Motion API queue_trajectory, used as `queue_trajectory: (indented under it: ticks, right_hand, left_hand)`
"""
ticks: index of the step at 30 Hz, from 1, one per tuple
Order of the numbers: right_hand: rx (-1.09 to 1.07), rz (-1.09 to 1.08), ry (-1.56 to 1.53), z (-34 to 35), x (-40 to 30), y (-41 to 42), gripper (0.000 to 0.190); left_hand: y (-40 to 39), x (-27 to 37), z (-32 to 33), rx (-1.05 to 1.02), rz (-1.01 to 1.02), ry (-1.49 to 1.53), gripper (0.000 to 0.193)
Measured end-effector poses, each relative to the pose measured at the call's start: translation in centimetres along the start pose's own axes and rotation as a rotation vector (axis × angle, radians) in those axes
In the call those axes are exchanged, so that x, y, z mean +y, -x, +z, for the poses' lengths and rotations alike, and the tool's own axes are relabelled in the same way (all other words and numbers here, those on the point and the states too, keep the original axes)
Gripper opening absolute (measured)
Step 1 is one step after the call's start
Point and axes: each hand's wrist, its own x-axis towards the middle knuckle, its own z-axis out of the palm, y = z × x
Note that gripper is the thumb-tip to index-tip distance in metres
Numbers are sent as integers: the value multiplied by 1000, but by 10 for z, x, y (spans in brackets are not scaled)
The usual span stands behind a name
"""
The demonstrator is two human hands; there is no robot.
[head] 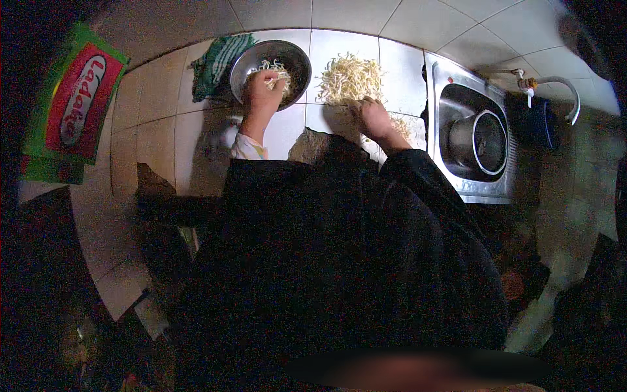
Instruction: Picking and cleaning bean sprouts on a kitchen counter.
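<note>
Over the near part of a round metal bowl [301, 63] is my left hand [265, 90], its fingers bent among pale bean sprouts [275, 67] lying in the bowl. Whether those fingers grip a sprout cannot be told. A heaped pile of bean sprouts [351, 78] lies on the white tiled counter [401, 68], right of the bowl. My right hand [373, 116] touches the near edge of this pile with curled fingers, and what is between them is hidden. Some smaller, thinner scraps [400, 126] are scattered on the tiles just right of my right hand.
A dark green striped cloth [215, 66] lies left of the bowl. At the right, a steel sink [446, 147] holds a metal pot [465, 139], with a tap [527, 84] beyond it. A dark blue container [543, 125] stands beside the sink. A green and red printed bag [73, 105] is at the far left.
</note>
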Motion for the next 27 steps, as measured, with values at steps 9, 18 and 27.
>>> queue_trajectory:
  ticks: [9, 18, 27]
  right_hand:
    - [297, 395, -721, -69, -38, 20, 16]
    - [477, 531, -1696, -65, -56, 58, 28]
    - [288, 765, -643, -42, -9, 60, 28]
  left_hand:
    - [61, 83, 46, -479, -55, 244, 21]
    - [100, 109, 64, -476, 432, 155, 12]
    - [67, 50, 39, -220, 372, 108, 6]
